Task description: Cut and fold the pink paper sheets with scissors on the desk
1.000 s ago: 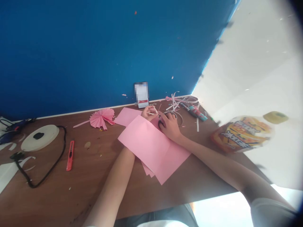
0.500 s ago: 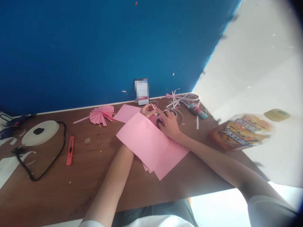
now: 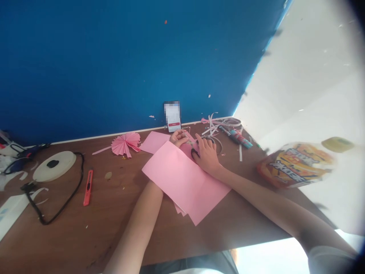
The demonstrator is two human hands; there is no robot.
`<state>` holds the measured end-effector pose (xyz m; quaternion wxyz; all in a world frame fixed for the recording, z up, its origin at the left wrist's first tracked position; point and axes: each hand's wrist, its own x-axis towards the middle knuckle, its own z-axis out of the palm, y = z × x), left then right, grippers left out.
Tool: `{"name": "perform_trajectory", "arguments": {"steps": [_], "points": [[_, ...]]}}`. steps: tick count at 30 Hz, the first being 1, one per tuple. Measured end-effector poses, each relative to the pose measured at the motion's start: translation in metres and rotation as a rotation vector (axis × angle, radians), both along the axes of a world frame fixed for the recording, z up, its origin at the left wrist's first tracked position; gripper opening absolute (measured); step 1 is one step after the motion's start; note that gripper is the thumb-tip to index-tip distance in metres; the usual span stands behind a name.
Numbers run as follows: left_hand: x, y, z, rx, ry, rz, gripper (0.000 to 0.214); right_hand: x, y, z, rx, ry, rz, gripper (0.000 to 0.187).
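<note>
My right hand (image 3: 208, 155) is around a pair of scissors (image 3: 195, 154); a black handle loop shows by the thumb, while the palm hides much of the rest. Facing it, my left hand (image 3: 178, 137) has its fingers curled together near the scissors' tip. Whatever lies in those fingers is too small to name. Large pink paper sheets (image 3: 176, 171) lie over my left forearm and below my right wrist, overlapping one another. Another pink sheet (image 3: 154, 142) rests flat left of my left hand.
A pleated pink paper fan (image 3: 125, 144) and a red box cutter (image 3: 88, 188) lie left. A phone (image 3: 172, 117) leans on the blue wall. Paper strips (image 3: 212, 123) and a glue tube (image 3: 241, 138) lie right, by a large bottle (image 3: 299, 163). A white disc (image 3: 54, 167) with black cord sits far left.
My right index finger has drawn back from my left fingertips, and the hands are slightly farther apart. A pale strip at the left fingers no longer shows clearly. The whole view has shifted a little.
</note>
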<state>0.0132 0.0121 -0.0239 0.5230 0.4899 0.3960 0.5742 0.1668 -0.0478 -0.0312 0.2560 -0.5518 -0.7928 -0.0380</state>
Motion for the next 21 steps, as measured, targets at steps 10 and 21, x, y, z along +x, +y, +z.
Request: {"name": "perform_trajectory", "arguments": {"steps": [10,21], "points": [[-0.002,-0.008,0.005,0.014,-0.011,-0.041,0.035,0.004,0.001,0.0,0.052,-0.025,-0.028,0.078],[-0.007,0.003,-0.01,0.011,-0.039,-0.073,0.039,0.004,-0.002,0.003,0.111,-0.179,-0.015,0.066]]}}
